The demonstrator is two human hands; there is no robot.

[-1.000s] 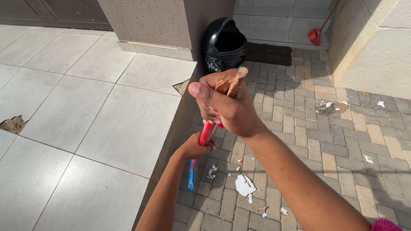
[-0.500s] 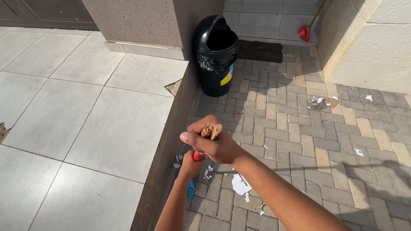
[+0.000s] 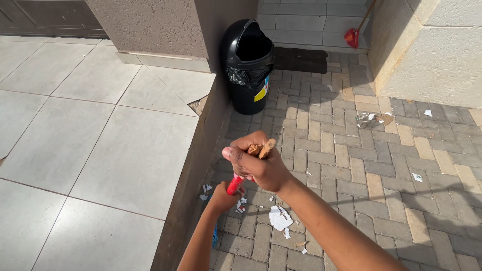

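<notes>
My right hand (image 3: 258, 163) is closed around the top of a broom handle, whose worn wooden end (image 3: 265, 147) pokes out above my fist. Lower down, my left hand (image 3: 223, 196) grips the red part of the same handle (image 3: 234, 184). The broom head is hidden behind my arms near the foot of the step. Torn white paper scraps (image 3: 279, 218) lie on the brick paving just right of my left hand.
A black swing-lid bin (image 3: 249, 65) with a bag liner stands against the wall corner ahead. A raised tiled terrace (image 3: 100, 145) lies to the left, its step edge beside my hands. More litter (image 3: 370, 119) sits on the paving to the right. A red broom (image 3: 353, 35) leans far back.
Both hands with the handle have dropped lower and away from the camera. The view has shifted so the bin appears closer and more central.
</notes>
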